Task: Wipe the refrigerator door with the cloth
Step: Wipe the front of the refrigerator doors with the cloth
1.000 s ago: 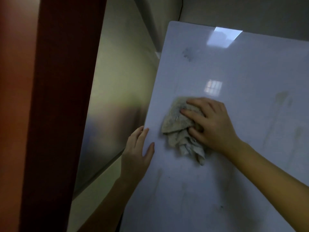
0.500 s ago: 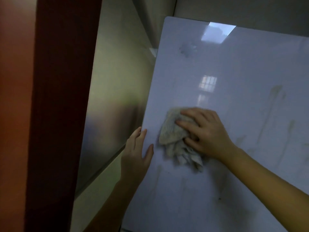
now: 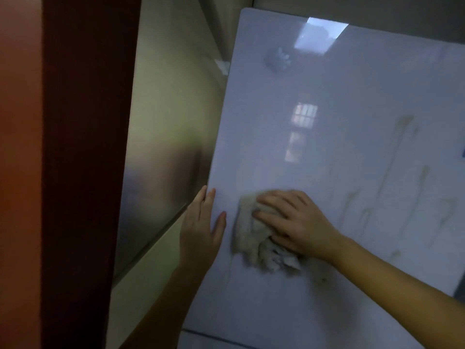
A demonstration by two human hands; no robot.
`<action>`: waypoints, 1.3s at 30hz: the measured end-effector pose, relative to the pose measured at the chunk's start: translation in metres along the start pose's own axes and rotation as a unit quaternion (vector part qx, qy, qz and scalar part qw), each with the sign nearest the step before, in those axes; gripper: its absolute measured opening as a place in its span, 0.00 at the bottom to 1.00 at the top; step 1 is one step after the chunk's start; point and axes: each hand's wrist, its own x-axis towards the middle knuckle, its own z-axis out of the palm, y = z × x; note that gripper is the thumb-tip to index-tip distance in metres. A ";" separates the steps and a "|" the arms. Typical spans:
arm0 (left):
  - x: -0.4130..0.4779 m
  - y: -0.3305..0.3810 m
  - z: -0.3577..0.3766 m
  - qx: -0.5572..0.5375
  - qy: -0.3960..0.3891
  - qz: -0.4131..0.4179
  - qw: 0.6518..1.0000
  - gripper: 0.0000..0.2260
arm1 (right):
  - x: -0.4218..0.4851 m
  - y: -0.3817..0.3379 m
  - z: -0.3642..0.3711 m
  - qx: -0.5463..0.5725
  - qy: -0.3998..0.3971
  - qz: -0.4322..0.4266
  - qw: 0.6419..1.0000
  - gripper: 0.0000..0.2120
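Fingers (image 3: 274, 200) flat — crumpled cloth (image 3: 247, 230), glossy door (image 3: 327, 96)

You're standing in what looks like a home kitchen: a glossy pale-white refrigerator door (image 3: 339, 172) streaked with yellowish drip stains (image 3: 402, 132), its brushed metal side (image 3: 163, 137), and a dark red-brown wooden panel (image 3: 83, 172) alongside.

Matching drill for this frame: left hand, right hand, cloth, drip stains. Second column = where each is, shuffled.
1. left hand
2. right hand
3. cloth
4. drip stains

a. pinned against the refrigerator door under a palm
b. on the door, right of the cloth
c. rests at the door's left edge
d. presses flat on the cloth

Pairs: 1-c, 2-d, 3-a, 4-b
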 end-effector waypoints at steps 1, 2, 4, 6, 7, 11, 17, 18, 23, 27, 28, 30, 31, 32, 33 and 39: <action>0.000 0.000 0.000 0.000 -0.001 0.000 1.000 0.25 | 0.005 0.009 -0.005 -0.010 0.016 0.032 0.999 0.20; -0.001 0.000 0.000 0.002 -0.002 -0.002 1.000 0.25 | 0.012 0.018 -0.011 -0.019 0.037 0.072 0.997 0.21; -0.001 0.000 0.000 0.005 -0.004 -0.006 1.000 0.25 | 0.031 0.035 -0.023 -0.027 0.088 0.160 0.983 0.24; 0.001 0.000 -0.001 0.007 -0.006 -0.008 1.000 0.25 | 0.051 0.042 -0.030 -0.021 0.126 0.222 0.967 0.24; 0.001 0.001 -0.002 0.007 -0.007 -0.007 1.000 0.25 | 0.059 0.041 -0.030 -0.015 0.133 0.236 0.963 0.24; 0.002 -0.001 -0.005 0.007 -0.016 0.007 1.000 0.25 | 0.060 0.014 -0.012 -0.003 0.093 0.168 0.981 0.25; 0.015 0.000 -0.011 -0.004 -0.013 -0.015 1.000 0.21 | 0.007 -0.007 -0.001 -0.003 0.027 0.078 0.997 0.23; 0.015 0.001 -0.011 -0.003 -0.014 -0.017 1.000 0.21 | 0.003 -0.003 -0.004 -0.008 0.027 0.080 0.996 0.23; 0.012 -0.001 -0.010 0.013 -0.022 -0.014 1.000 0.22 | 0.008 0.018 -0.017 -0.005 0.090 0.195 0.977 0.24; 0.010 0.000 -0.009 0.028 -0.011 -0.001 1.000 0.23 | 0.005 -0.005 -0.003 0.006 0.086 0.184 0.979 0.25; 0.009 0.000 -0.008 0.042 -0.006 0.012 0.999 0.23 | -0.001 -0.012 0.001 0.007 0.067 0.151 0.986 0.25; 0.009 -0.001 -0.005 0.062 0.003 0.039 0.997 0.23 | -0.013 -0.017 0.003 0.008 0.035 0.105 0.994 0.23; 0.010 0.000 -0.004 0.063 0.005 0.045 0.997 0.23 | -0.017 -0.017 0.001 0.007 0.030 0.099 0.995 0.23; 0.012 0.001 -0.003 0.061 0.006 0.049 0.997 0.22 | -0.019 -0.014 -0.001 0.004 0.029 0.100 0.995 0.24; 0.014 0.002 -0.003 0.059 0.010 0.055 0.997 0.22 | -0.020 -0.012 -0.003 0.002 0.032 0.105 0.994 0.24; 0.015 0.003 -0.004 0.054 0.015 0.069 0.996 0.23 | -0.019 -0.013 -0.004 0.013 0.046 0.140 0.989 0.25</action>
